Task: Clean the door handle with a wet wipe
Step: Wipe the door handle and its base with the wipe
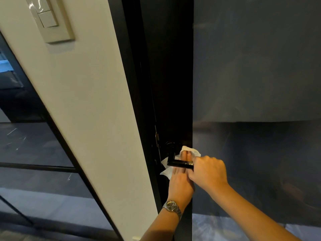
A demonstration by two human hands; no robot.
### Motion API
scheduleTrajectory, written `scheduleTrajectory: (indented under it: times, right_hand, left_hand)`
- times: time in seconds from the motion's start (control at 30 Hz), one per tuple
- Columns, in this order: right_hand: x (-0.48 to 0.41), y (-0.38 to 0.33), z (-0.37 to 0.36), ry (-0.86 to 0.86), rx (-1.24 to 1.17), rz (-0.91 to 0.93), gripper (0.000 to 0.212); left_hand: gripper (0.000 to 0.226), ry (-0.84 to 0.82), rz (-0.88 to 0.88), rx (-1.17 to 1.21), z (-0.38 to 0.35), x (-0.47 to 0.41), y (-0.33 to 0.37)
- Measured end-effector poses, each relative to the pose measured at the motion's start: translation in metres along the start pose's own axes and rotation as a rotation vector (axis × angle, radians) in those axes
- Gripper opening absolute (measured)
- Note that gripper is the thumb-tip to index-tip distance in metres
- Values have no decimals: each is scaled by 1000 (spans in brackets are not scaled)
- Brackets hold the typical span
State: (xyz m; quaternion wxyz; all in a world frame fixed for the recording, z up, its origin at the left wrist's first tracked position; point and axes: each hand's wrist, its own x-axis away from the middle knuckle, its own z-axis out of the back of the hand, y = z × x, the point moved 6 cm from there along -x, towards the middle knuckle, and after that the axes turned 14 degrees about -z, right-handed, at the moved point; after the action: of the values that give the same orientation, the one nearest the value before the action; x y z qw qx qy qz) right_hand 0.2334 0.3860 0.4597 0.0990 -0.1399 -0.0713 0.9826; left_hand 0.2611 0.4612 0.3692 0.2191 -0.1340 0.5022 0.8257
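A black lever door handle (175,162) sticks out from the dark door stile (172,84). Behind the lever lies a white wet wipe (191,151), spread against the door. My left hand (180,178), with a metal watch on its wrist, reaches up behind the lever with straight fingers and presses the wipe flat to the door. My right hand (208,169) grips the free right end of the lever with curled fingers. The round rose of the handle (171,145) shows just above the lever.
The door's dark glass pane (251,84) fills the right side. A cream wall strip (86,101) with a light switch plate (50,18) stands to the left. Further left is a black-framed glass partition (34,153).
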Motion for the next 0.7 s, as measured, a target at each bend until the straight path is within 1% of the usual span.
scheduleTrajectory:
  times: [0.03,0.07,0.13,0.2,0.27,0.3,0.33,0.4,0.43,0.5,0.6,0.67,0.7]
  right_hand:
    - [0,0,0,-4,2,2,33]
    - [0,0,0,-3,4,6,32]
    - [0,0,1,-1,8,14,31]
    - [0,0,0,-3,17,14,30]
    - [0,0,-1,-10,20,18,29]
    - [-1,0,-2,-13,17,18,28]
    - [-1,1,-3,-16,14,17,28]
    - [-1,1,-2,-8,9,16,28]
    - [-1,1,-2,-4,9,17,28]
    - [0,1,-1,-3,7,14,27]
    - [-1,1,-1,-9,4,19,26]
    - [-1,1,-1,-13,7,21,26]
    - [-1,1,-1,-13,12,19,26]
  left_hand:
    - [71,30,3,-61,2,6,2]
    - [75,23,9,-37,5,5,4]
    - [72,84,-37,-121,12,4,-12]
    - [64,45,-32,-65,13,16,-19]
    - [47,40,-2,-44,14,23,-22]
    - [40,105,38,-89,23,23,-18]
    - [36,161,-4,-231,32,22,-16]
    - [31,234,-19,-332,46,16,-7]
    - [30,295,-12,-327,55,14,0]
    - [26,448,54,-206,72,12,7]
    - [18,647,81,-2,93,14,18]
    - [14,710,62,52,103,8,27]
    - [14,717,47,43,106,2,30]
